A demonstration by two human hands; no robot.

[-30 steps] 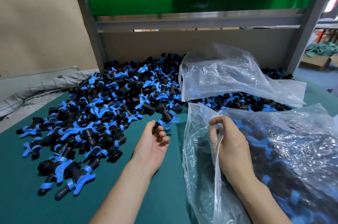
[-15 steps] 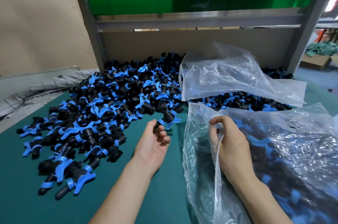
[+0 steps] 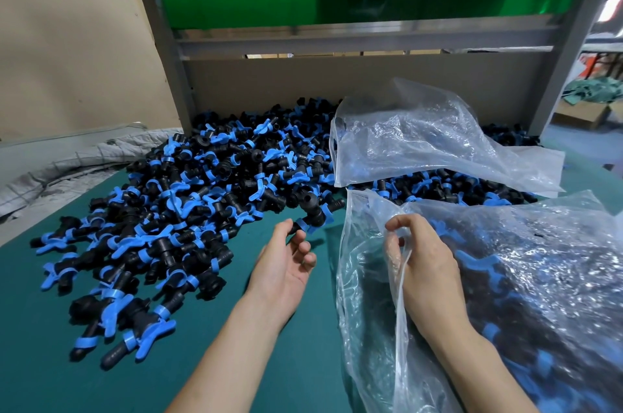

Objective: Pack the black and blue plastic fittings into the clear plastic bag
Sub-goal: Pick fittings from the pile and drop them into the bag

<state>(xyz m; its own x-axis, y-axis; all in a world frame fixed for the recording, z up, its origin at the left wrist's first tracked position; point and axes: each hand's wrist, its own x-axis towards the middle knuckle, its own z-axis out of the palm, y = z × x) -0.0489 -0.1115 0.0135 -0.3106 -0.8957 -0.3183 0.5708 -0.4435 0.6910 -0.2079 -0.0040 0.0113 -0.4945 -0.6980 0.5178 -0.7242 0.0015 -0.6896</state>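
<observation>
Right hand (image 3: 424,271) pinches clear bag (image 3: 539,260) rim so mouth gapes; left hand (image 3: 281,269), fingers curled, nips fitting (image 3: 315,215) at pile (image 3: 202,196) edge just beyond it. We judge transfer next.

Nudged the left hand (image 3: 282,266) a shade to the right, toward the clear plastic bag (image 3: 539,260). Carried along the black and blue fitting (image 3: 315,213), pinched by its black stub between thumb and fingertips, and so narrowed the gap between its blue wing and the bag's open edge. Raised it a trifle above the green bench (image 3: 40,345) too, as far as can be told. Drew the bag's rim a hair leftward with the right hand (image 3: 428,271), if at all.
</observation>
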